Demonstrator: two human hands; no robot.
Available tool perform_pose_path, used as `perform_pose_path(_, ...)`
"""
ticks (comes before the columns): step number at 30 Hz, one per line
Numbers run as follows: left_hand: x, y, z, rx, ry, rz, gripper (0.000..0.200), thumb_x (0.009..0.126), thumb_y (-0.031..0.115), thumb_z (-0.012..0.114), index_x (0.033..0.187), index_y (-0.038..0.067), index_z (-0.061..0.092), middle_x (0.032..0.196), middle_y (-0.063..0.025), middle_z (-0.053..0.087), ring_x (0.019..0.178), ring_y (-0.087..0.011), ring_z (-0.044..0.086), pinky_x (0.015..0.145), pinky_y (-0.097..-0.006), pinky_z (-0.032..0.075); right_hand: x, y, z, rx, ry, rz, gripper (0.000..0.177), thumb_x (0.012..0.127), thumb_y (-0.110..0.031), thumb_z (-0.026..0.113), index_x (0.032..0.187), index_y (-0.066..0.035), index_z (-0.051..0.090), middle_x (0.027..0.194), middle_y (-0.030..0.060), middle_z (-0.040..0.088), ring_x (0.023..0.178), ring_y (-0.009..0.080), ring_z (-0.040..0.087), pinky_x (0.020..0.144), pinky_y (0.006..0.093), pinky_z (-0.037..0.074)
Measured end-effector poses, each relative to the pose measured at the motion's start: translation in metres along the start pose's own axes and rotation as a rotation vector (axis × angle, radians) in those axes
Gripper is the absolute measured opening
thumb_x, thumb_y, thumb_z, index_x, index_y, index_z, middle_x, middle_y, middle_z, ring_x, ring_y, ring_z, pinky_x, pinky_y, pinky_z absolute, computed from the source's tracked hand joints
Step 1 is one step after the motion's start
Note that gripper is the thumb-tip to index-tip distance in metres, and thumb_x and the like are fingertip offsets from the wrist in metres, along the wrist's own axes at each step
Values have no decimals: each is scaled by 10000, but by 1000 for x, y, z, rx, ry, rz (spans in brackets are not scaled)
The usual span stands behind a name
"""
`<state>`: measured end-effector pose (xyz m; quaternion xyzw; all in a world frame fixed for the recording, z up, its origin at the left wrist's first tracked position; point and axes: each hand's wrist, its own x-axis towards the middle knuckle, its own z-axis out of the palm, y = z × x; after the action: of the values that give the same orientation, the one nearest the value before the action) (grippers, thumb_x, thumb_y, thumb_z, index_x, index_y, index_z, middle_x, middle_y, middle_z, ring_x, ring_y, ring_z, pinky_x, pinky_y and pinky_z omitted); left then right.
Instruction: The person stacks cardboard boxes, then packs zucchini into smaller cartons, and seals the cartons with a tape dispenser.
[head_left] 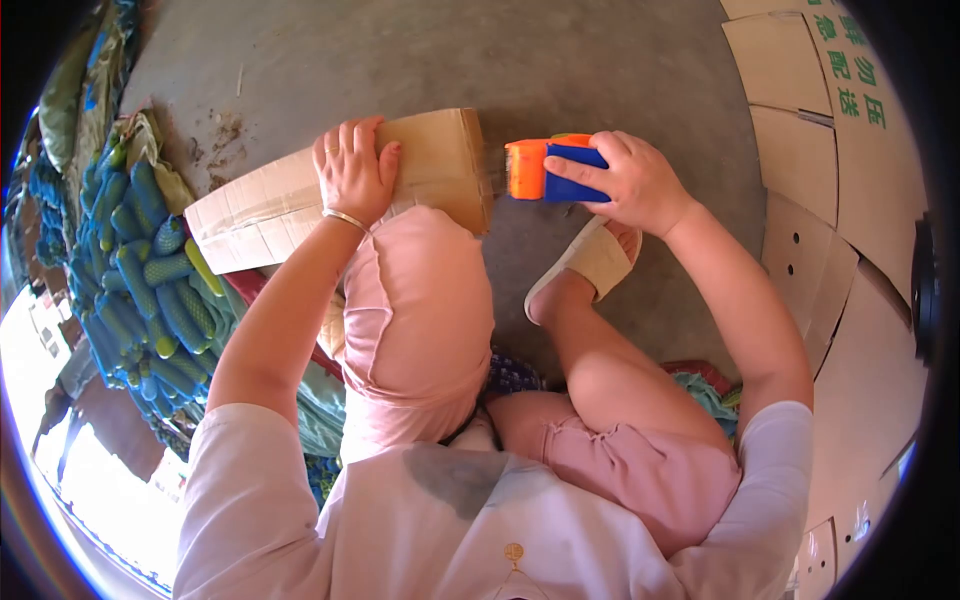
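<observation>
A brown cardboard box point(440, 150), long and narrow from above, rests against my raised knee. My left hand point(355, 170) lies on top of it, with the fingers stretched over its surface and the thumb apart. In my right hand point(640, 185) is an orange and blue packing tape dispenser point(577, 172), wrapped by the fingers and thumb. The dispenser is just right of the box's end, with a small gap between them. Its orange end faces the box.
At the left is a heap of green cucumbers in blue-green netting point(150, 270). Large cardboard boxes point(790, 140), some with green printed characters, stand along the right. A sandalled foot point(590, 265) rests on the grey concrete floor point(600, 70) below the dispenser.
</observation>
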<state>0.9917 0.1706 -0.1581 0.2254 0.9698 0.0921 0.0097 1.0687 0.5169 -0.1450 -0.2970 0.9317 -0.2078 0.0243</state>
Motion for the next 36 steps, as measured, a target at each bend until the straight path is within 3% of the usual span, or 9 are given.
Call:
perform_pose_path(10, 1, -2, 8, 45, -3, -32, 359, 898, 314, 494, 1179, 91, 518, 1137, -129, 547, 1105, -316, 469, 1020, -457, 266, 64, -35, 35, -186, -298, 144, 581, 672, -169, 737, 1223, -285, 591, 907, 72, 548, 895, 237, 582, 737, 341, 497)
perform_pose_path(15, 2, 1, 4, 18, 2, -13, 383, 887, 317, 515, 1196, 89, 517, 1137, -134, 547, 1105, -312, 471, 1017, -447, 275, 99, -30, 46, -248, -558, 223, 110, 745, -157, 650, 820, -161, 730, 936, 88, 656, 916, 242, 632, 700, 352, 514)
perform_pose_path(19, -13, -67, 6, -410, 40, -197, 406, 861, 240, 551, 1224, 64, 509, 1147, -131, 550, 1123, -278, 470, 995, -434, 317, 83, -42, -3, -57, -439, 500, 437, 721, -224, 685, 1155, -189, 648, 947, 103, 630, 882, 248, 633, 685, 349, 525)
perform_pose_path(20, -26, -112, 11, -27, 411, -54, 403, 860, 175, 541, 1240, 45, 503, 1137, -129, 554, 1083, -257, 494, 957, -427, 367, 70, -50, -23, 8, -369, 538, 520, 720, -245, 696, 1229, -210, 594, 927, 112, 617, 847, 259, 635, 679, 356, 525)
perform_pose_path(21, -33, -141, 1, -466, 500, -496, 395, 882, 177, 528, 1247, 30, 497, 1166, -138, 542, 1091, -287, 491, 969, -428, 363, 58, -55, -37, 62, -288, 579, 608, 718, -266, 706, 1302, -230, 539, 907, 121, 603, 813, 271, 637, 674, 362, 526)
perform_pose_path(22, -68, -214, 4, -38, 560, -555, 394, 889, 190, 535, 1249, 35, 497, 1166, -145, 537, 1051, -290, 514, 936, -415, 396, 46, -59, -40, 52, -285, 582, 608, 718, -266, 706, 1302, -230, 539, 907, 121, 603, 813, 271, 637, 674, 362, 526)
perform_pose_path(23, -111, -307, -10, 704, -78, -525, 565, 897, 443, 516, 1286, 35, 481, 1243, -187, 516, 1103, -318, 526, 946, -400, 431, 35, -65, -42, 123, -260, 620, 617, 725, -289, 712, 1313, -243, 529, 879, 126, 590, 777, 278, 634, 664, 373, 522)
perform_pose_path(25, -165, -383, -2, -470, 439, -1392, 792, 885, 629, 410, 1356, -8, 425, 1323, -212, 489, 1199, -318, 490, 1029, -363, 365, 22, -74, -33, 219, -251, 668, 626, 732, -311, 717, 1323, -256, 519, 851, 132, 576, 740, 284, 632, 655, 384, 518)
perform_pose_path(36, -186, -283, -25, -376, -422, -1124, 848, 801, 683, 532, 1240, -38, 456, 1073, -145, 565, 863, -246, 573, 657, -393, 514, 21, -31, -38, 64, 54, 704, 624, 747, -408, 693, 1331, -349, 482, 876, 116, 571, 782, 301, 623, 691, 390, 512)
